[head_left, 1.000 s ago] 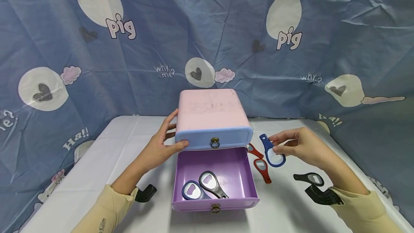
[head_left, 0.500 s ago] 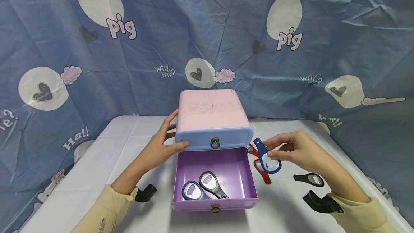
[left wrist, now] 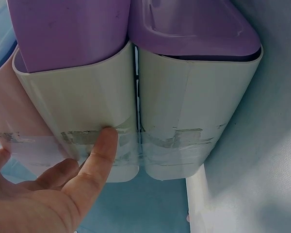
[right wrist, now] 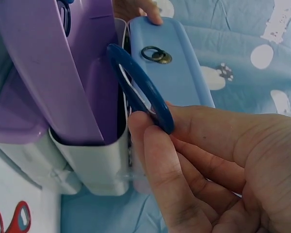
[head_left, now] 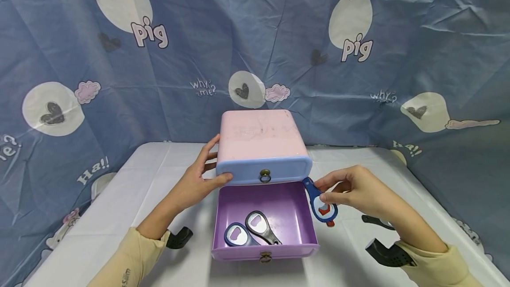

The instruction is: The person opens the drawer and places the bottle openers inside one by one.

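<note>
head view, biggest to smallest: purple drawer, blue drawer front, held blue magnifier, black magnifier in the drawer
1. Purple drawer
2. Blue drawer front
3. Held blue magnifier and black magnifier: too alike to rank

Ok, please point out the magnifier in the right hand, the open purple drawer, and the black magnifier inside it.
Blue magnifier [head_left: 312,193], head view, on its handle.
Open purple drawer [head_left: 239,254], head view, on its front panel.
Black magnifier [head_left: 260,226], head view, on its lens.
</note>
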`<state>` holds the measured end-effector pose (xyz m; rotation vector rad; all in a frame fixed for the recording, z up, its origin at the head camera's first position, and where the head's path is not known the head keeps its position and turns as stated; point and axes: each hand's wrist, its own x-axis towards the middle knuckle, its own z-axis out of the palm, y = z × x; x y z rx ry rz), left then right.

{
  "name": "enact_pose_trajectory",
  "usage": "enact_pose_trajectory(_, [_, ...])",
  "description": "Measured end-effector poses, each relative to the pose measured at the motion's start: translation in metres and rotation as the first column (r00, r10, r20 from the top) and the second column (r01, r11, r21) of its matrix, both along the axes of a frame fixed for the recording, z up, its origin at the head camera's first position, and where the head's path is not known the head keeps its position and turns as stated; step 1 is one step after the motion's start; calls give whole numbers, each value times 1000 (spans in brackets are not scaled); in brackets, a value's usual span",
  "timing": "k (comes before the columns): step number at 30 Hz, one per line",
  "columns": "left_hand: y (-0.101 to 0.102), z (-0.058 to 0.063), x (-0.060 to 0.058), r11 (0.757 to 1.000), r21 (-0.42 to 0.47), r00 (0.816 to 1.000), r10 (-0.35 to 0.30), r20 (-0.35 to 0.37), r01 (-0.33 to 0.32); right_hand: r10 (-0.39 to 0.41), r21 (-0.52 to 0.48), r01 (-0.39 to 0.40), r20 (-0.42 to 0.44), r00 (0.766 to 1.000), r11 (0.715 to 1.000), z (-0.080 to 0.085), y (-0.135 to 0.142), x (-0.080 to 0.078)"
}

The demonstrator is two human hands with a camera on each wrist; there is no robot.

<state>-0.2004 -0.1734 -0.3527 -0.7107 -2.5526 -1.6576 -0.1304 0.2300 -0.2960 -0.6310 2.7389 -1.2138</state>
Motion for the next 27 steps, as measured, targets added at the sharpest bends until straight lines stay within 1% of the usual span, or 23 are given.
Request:
enact_pose_trajectory(3, [0,0,0,1000,-7,1000,5,-8,-5,16,-7,-16,5,1000,1000,-1,-5,0])
enact_pose_trajectory(8, [0,0,-1,1000,9,1000,-4,6,4,46,-23,-45,22,999,999,-3,-13,-2])
enact_pose_trajectory(14, [0,-1,0,1000,4,1000,3,2,-3,65,-14,-64,66,996,998,-5,-25,-4])
enact_pose_trajectory(18, [0,-1,0,1000,6,1000,4,7,-4,94,22,-95,60,994,995,-7,-34,-7])
enact_pose_trajectory(23, [0,-2,-1,1000,15,1000,2,8,-2,117,102,-117,7,993,988,-10,-43,-9])
enact_pose_trajectory(27, [-1,-2,-1,1000,14,1000,-1,5,1,130,118,-131,20,991,984,-12,-50,-10])
